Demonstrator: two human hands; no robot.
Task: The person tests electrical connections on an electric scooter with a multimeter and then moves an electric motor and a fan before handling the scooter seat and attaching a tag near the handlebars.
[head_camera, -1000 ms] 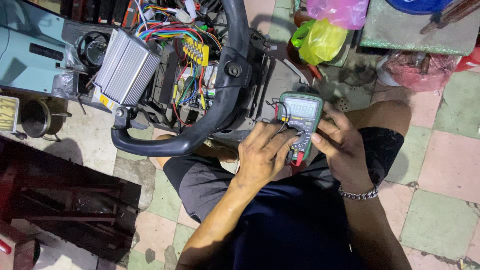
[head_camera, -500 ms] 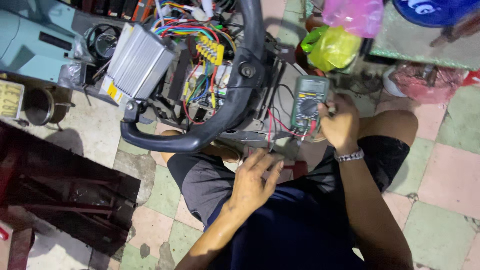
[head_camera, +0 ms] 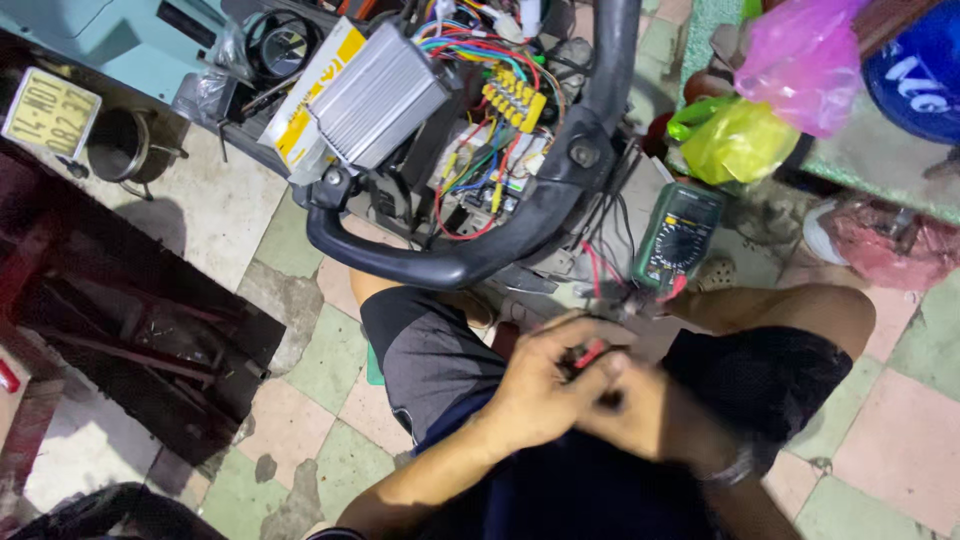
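Observation:
My left hand (head_camera: 545, 385) and my right hand (head_camera: 650, 405) are together over my lap, both blurred. Between their fingers I see a red test probe (head_camera: 590, 353) and a dark one. Red and black leads run from there up to a green multimeter (head_camera: 677, 237), which lies on the floor by my right knee with no hand on it. Just beyond my hands is an opened scooter body with a black curved grab rail (head_camera: 480, 255), a ribbed silver controller box (head_camera: 378, 92) and a tangle of coloured wires (head_camera: 480, 150).
A yellow plate (head_camera: 50, 112) and a metal cup (head_camera: 122, 148) sit at the far left. Dark metal framing (head_camera: 120, 330) lies on the left floor. Pink (head_camera: 800, 60), yellow-green (head_camera: 738, 145) and red (head_camera: 890, 245) plastic bags crowd the upper right, by a blue container (head_camera: 920, 75).
My right hand let go of the multimeter, which now lies on the floor. Both hands came together over my lap on the probes. The view shifted closer.

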